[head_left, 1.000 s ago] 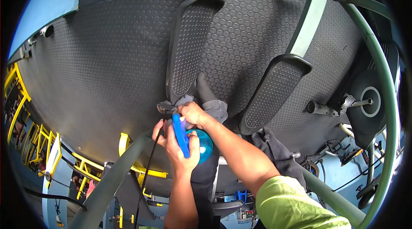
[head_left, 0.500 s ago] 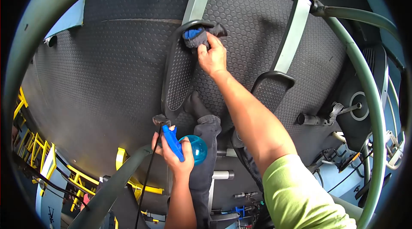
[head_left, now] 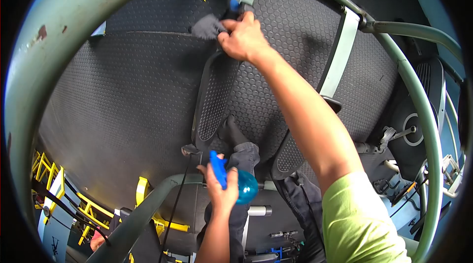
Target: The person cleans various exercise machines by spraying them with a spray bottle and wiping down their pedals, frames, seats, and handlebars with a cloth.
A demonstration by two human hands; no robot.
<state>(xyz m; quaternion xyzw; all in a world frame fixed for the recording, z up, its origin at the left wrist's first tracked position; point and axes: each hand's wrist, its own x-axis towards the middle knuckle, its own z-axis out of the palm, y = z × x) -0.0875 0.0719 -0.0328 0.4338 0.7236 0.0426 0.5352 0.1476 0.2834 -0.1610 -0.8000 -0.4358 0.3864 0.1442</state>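
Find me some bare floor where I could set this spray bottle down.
Bare matting stretches left of the left pedal; a narrower patch lies between the two green bars. It's crowded around your legs and the yellow frames.

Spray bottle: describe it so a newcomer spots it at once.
Find the left black pedal, then the left hand below it in view. That hand grips the spray bottle: blue trigger head, rounded see-through teal body, unlike the grey cloth in the right hand.

passage: floor (head_left: 253, 100) between left pedal (head_left: 215, 98) and right pedal (head_left: 288, 158); obstacles: green rail (head_left: 34, 61) far left; black cable (head_left: 176, 204)
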